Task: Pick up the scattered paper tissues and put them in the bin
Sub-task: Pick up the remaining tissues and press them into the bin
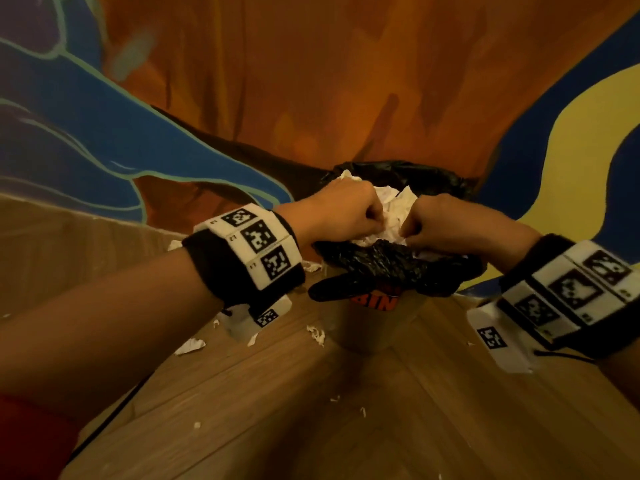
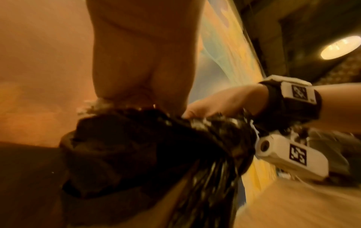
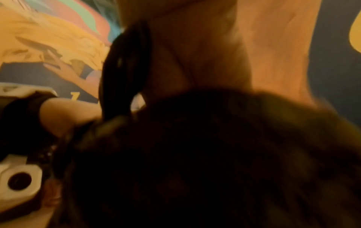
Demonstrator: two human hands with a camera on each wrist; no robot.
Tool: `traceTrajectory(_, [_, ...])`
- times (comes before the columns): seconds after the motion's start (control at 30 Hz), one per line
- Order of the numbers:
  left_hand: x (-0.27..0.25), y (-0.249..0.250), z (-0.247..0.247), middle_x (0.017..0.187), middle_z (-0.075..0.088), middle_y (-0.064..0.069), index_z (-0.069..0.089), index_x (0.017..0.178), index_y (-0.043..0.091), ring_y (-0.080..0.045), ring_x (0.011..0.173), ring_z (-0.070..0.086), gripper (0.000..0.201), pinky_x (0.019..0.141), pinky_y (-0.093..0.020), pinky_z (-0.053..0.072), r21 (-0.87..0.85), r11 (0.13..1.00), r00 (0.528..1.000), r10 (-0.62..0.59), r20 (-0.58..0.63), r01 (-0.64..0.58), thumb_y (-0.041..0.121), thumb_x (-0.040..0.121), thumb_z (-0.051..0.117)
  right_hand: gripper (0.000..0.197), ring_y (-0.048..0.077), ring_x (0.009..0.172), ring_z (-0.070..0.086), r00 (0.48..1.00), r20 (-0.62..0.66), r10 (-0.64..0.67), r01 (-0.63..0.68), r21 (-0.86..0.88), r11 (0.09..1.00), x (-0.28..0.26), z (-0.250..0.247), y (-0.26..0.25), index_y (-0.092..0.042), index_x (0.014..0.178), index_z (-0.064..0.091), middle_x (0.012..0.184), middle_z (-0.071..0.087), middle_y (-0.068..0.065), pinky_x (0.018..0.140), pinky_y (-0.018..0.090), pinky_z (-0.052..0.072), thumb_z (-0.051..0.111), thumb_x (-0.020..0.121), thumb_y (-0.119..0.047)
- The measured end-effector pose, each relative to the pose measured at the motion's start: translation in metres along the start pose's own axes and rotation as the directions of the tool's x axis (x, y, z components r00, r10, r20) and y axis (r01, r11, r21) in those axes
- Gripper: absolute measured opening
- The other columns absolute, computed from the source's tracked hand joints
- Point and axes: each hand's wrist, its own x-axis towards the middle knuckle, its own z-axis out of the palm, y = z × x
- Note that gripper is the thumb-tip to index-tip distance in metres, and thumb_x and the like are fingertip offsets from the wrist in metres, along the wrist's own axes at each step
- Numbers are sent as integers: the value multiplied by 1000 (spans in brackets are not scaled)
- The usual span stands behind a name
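Note:
A crumpled wad of white paper tissues (image 1: 393,211) sits over the mouth of the bin (image 1: 377,301), which has a black plastic liner (image 1: 391,265). My left hand (image 1: 360,216) grips the wad from the left with curled fingers. From the right, my right hand (image 1: 420,228) grips the same wad, knuckles up. In the left wrist view my left hand (image 2: 140,69) meets a bit of tissue (image 2: 93,106) above the liner (image 2: 156,146), and the right hand (image 2: 216,104) is beside it. The right wrist view is blurred and shows my right hand (image 3: 234,54) over the dark liner (image 3: 195,154).
Small tissue scraps lie on the wooden floor left of the bin (image 1: 189,346) (image 1: 317,334) (image 1: 311,266). The bin stands close against a painted wall (image 1: 311,81) in orange, blue and yellow.

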Motion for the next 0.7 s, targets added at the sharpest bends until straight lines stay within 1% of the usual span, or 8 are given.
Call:
traceTrajectory(0.07, [-10, -4, -11, 99, 72, 2, 72, 104, 16, -11, 89, 65, 21, 75, -23, 51, -136, 990, 998, 12, -54, -19, 28, 93, 59, 15, 11, 64, 54, 997, -77, 7, -11, -51, 999, -8, -14, -6, -20, 71, 62, 72, 58, -3, 53, 23, 39, 65, 85, -14])
traceTrajectory(0.1, [-18, -7, -15, 99, 71, 5, 71, 105, 18, -7, 90, 65, 20, 75, -18, 50, -217, 975, 993, 8, -119, -34, 29, 93, 59, 3, 18, 72, 58, 991, -136, -6, -7, -91, 996, -13, -21, -11, -18, 87, 65, 80, 60, 0, 58, 28, 43, 66, 84, -17])
traceTrajectory(0.2, [-48, -19, -19, 101, 68, 13, 69, 107, 21, -1, 94, 63, 20, 82, -20, 51, -383, 917, 923, -48, -381, -110, 31, 92, 60, 46, 26, 94, 55, 960, -268, -80, 35, -169, 985, -25, -31, -32, -23, 121, 46, 106, 56, 4, 74, 40, 49, 69, 81, -24])
traceTrajectory(0.33, [-88, -53, -8, 104, 66, 11, 65, 109, 19, 1, 98, 60, 18, 87, -20, 49, -435, 899, 845, -200, -496, -42, 24, 95, 56, 42, 18, 96, 46, 896, -383, -224, 253, 25, 967, -31, -35, -84, -25, 123, 38, 109, 44, -4, 77, 32, 38, 61, 87, -25])
traceTrajectory(0.43, [-113, -88, 10, 102, 66, 7, 65, 108, 17, -3, 92, 61, 17, 80, -21, 51, -392, 914, 868, -277, -412, 106, 18, 95, 55, 39, 15, 98, 48, 835, -422, -354, 415, 60, 908, -19, -18, -124, -23, 122, 43, 110, 46, -3, 76, 27, 38, 61, 87, -25])
traceTrajectory(0.57, [-148, -128, 43, 92, 62, 8, 64, 99, 19, -3, 81, 58, 12, 72, -26, 49, -309, 903, 920, -357, -160, 297, 13, 90, 57, 33, 10, 98, 47, 821, -313, -478, 534, 124, 836, 12, 29, -162, -20, 119, 53, 107, 47, -3, 76, 20, 34, 60, 87, -20])
traceTrajectory(0.63, [-170, -144, 62, 100, 60, 8, 60, 110, 23, -3, 83, 56, 20, 75, -21, 46, -193, 889, 908, -417, 31, 415, 27, 91, 56, 32, 11, 98, 46, 853, -212, -476, 513, 180, 839, 28, 59, -171, -18, 118, 54, 107, 47, -2, 76, 21, 33, 59, 87, -16])
traceTrajectory(0.7, [-191, -158, 84, 122, 56, 4, 52, 125, 30, -10, 103, 55, 50, 90, -29, 46, 87, 889, 871, -457, 182, 449, 58, 86, 36, 31, 18, 106, 51, 902, -61, -428, 432, 186, 883, 45, 94, -170, -15, 119, 55, 115, 51, 5, 78, 25, 38, 55, 88, -9])
